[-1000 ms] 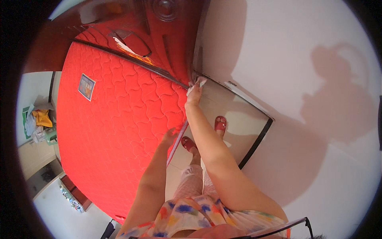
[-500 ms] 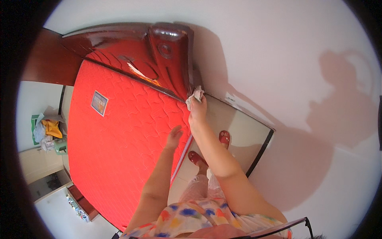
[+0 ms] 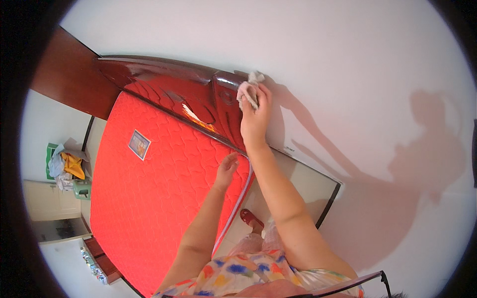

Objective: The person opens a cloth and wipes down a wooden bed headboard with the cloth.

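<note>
A crumpled pale cloth (image 3: 247,93) is gripped in my right hand (image 3: 257,120), up against the right end post of the dark red, glossy wooden headboard (image 3: 166,74). One end of the cloth sticks out above my fingers, beside the white wall. Below and to the left, my left hand (image 3: 227,170) hovers over or rests on the corner of the red quilted mattress (image 3: 164,193); which one I cannot tell. Its fingers are loosely apart and hold nothing.
A dark wooden cabinet (image 3: 74,74) stands left of the headboard. On the mattress is a printed label (image 3: 139,144). A green stool (image 3: 82,189) and a yellow cloth (image 3: 73,165) are at the far left. The white wall (image 3: 367,89) closes off the right side.
My right hand has moved up with the cloth, from the headboard post's lower end toward its top. My left hand has shifted slightly right, and the view has shifted too.
</note>
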Tool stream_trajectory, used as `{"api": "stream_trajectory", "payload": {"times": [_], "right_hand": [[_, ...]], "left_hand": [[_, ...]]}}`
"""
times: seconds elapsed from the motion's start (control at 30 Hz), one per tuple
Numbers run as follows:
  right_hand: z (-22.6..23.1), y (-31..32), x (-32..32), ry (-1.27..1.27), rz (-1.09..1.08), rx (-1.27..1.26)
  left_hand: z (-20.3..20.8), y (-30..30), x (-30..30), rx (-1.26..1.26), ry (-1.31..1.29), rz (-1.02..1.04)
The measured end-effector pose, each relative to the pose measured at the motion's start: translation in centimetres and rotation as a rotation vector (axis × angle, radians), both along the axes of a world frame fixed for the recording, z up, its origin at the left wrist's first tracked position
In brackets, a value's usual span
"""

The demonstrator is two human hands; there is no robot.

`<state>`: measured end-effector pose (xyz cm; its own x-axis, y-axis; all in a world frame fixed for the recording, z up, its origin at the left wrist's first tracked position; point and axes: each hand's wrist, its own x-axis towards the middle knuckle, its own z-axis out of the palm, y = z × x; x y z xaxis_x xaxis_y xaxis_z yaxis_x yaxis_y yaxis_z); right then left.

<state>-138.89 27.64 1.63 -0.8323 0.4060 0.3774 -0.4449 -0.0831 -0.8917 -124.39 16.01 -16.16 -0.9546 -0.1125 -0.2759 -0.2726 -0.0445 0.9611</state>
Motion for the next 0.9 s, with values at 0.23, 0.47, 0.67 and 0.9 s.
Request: {"api": "stream_trajectory", "payload": {"times": [0.23,0.47,0.67,0.9], "right_hand": [[3.7,-0.6,-4.1,0.377,0.040,0.892],[3.9,-1.3,-5.4,0.571,0.215,1.227],[3.4,0.2,-4.0,0.570,0.271,1.419],[0.1,-0.5,-3.6,0.647,0.414,1.493]], "left_hand": [[0.9,0.5,0.4,0.004,0.029,0.007],[4.3,-1.5,1.6,-0.083,0.026,-0.103],[7.8,-4.8,5.9,-0.078,0.000,-0.062],[9.2,-7.4,11.2,-0.129,-0.142,0.139]]}}
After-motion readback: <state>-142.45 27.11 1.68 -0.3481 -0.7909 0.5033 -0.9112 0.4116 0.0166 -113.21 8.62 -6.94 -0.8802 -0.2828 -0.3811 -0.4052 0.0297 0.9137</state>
